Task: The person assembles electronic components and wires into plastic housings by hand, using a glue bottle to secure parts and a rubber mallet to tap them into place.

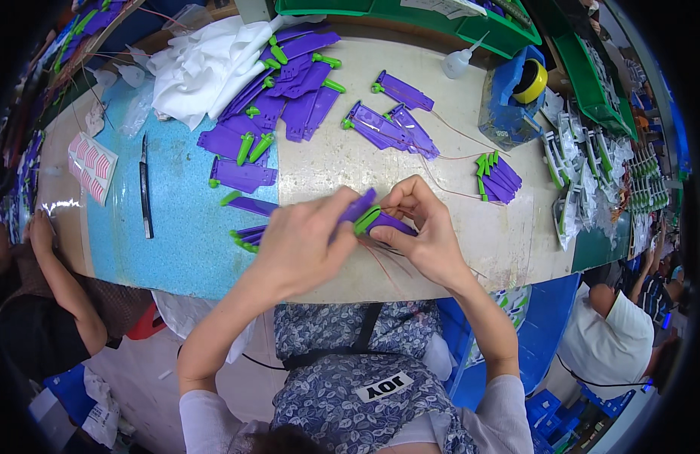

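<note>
Near the table's front edge, both hands work on a purple plastic part with a green end. My left hand is closed around its left side, hiding much of it. With thumb and fingertips, my right hand pinches its right side, where thin reddish wires trail down. Just left of my left hand lie a few more purple parts with green tips, partly covered by it. Beyond my right hand sits a small fanned stack of purple pieces with green ends.
A heap of purple parts lies at the back beside a white cloth. Left are a black-handled tool and a patterned card. A blue tape dispenser, white bottle and bagged parts stand right. People sit on both sides.
</note>
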The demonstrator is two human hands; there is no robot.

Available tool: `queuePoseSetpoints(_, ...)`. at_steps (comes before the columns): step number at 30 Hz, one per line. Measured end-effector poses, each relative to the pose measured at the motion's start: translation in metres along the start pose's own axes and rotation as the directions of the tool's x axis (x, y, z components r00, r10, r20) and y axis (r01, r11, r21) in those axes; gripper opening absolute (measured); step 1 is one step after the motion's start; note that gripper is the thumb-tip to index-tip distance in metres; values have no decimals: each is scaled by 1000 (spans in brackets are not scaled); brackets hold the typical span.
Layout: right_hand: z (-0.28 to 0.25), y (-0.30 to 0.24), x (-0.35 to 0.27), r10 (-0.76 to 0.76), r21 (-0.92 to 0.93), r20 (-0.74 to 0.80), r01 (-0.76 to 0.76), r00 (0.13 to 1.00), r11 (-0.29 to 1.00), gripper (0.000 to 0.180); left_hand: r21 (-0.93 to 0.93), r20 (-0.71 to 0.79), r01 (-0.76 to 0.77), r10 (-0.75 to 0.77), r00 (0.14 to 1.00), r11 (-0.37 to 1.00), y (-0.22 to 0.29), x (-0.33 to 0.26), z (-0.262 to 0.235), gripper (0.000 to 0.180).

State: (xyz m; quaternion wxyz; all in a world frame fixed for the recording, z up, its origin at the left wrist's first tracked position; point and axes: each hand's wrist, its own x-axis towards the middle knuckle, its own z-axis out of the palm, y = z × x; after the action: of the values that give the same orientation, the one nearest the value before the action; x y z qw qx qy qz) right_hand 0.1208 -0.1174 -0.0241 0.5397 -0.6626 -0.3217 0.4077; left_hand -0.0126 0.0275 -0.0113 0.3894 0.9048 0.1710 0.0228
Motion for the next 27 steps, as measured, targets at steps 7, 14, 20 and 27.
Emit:
queuePoseSetpoints(7,5,6,-10,-34,-11,-195,33,980,999,29,-208,-149,-137,107,983,969,7,0,16,26)
queuePoseSetpoints(14,-23,-21,-14,29,-333,-76,-52,997,942,11,-198,-44,-31,22,999,980,2,1,6,29)
queuePoseSetpoints(20,-12,-18,-15,-224,-482,-172,116,959,869,16,-138,35,-238,245,969,961,5,20,12,24)
queuePoseSetpoints(27,-92,-23,-20,-212,-698,-491,-236,845,676,39,-677,376,355,-111,920,645,-2,25,-9,20)
